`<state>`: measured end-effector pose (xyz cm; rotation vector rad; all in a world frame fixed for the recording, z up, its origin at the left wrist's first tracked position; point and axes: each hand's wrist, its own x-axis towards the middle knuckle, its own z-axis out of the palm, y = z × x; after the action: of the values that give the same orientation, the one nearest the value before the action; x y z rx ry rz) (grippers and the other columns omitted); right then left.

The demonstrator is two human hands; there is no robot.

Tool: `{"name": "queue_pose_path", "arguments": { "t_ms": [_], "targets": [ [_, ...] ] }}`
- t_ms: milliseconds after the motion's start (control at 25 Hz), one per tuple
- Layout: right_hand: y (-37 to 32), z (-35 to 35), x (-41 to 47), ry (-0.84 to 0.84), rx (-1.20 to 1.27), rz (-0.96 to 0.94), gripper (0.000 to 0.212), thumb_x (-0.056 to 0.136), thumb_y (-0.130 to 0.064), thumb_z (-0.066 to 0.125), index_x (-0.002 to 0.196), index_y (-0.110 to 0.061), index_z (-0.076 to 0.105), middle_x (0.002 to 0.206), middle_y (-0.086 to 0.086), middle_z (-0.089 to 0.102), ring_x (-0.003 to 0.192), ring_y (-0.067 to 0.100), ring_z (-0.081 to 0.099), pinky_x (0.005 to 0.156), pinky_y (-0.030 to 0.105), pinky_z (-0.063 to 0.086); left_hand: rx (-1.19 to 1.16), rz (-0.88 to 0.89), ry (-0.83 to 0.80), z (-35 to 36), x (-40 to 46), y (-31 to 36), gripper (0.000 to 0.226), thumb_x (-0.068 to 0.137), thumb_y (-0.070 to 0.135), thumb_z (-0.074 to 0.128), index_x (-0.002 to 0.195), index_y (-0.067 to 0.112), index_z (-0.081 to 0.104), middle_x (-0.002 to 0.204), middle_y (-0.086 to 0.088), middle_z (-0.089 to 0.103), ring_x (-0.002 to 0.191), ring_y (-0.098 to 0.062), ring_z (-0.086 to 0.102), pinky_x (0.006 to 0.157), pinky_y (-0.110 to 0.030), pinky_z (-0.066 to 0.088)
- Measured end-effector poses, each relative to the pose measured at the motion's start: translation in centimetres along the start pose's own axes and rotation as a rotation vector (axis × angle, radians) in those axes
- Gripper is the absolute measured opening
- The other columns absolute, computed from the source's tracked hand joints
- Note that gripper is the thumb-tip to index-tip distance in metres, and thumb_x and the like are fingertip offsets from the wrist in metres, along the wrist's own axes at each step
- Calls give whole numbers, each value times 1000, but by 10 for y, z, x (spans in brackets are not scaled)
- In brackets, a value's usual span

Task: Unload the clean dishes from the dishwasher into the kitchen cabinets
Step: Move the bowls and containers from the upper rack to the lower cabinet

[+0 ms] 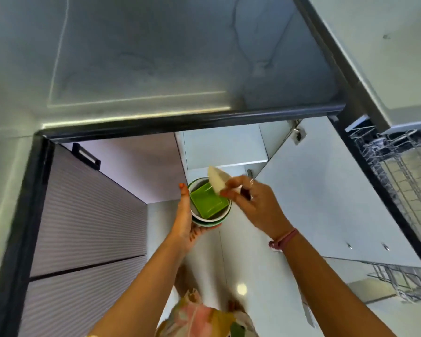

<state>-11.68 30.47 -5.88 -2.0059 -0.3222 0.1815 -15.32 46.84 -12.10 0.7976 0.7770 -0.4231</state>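
Bowls [210,215], stacked and probably breakable, we cradle from beneath in our left hand [184,215]; our right hand [255,205] pinches a pale dish [216,178].

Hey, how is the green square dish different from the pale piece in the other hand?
The green square dish is bright green and lies nested in the stacked bowls that the left hand cups. The pale piece is cream-white, tilted on edge, pinched by the right hand. Both are held in front of the open cabinet.

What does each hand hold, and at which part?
The left hand holds the stacked bowls from the side and underneath. The right hand pinches a pale dish at its lower edge.
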Motion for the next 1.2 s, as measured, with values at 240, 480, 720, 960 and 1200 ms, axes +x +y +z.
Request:
{"name": "queue_pose_path", "arguments": {
  "t_ms": [240,480,720,960,1200],
  "targets": [
    [121,46,101,305,552,500,29,98,-13,49,127,-12,45,98,6,60,72,11,58,56,13,51,-169,24,18,-46,113,-37,95,53,67,78,132,21,51,128,-19,59,107,-41,63,80,-54,54],
    [207,124,205,208,1075,490,45,96,6,43,136,-13,47,123,18,50,87,21,60,63,22,59,-183,66,5,-69,217,-80,53,79,44,68,126,22,56,126,-19,58,107,-42,62,74,-53,55],
    [237,173,266,189,1095,366,59,86,8,60,140,-2,40,122,21,56,89,23,60,82,28,56,-147,76,-55,-95,278,-110,43,84,30,63,124,16,54,123,-25,59,102,-43,64,69,-48,57],
    [256,201,290,247,826,251,50,83,12,54,132,4,47,86,16,62,79,24,54,83,33,50,-89,95,-80,-121,293,-128,39,85,32,64,117,13,55,116,-24,61,99,-42,65,70,-47,59],
    [260,198,301,226,85,147,41,88,-8,50,129,-16,48,107,9,60,76,25,65,59,15,53,-79,95,-80,-129,292,-129,44,84,34,64,120,12,54,117,-24,60,101,-41,64,68,-46,58]
  ]
}}
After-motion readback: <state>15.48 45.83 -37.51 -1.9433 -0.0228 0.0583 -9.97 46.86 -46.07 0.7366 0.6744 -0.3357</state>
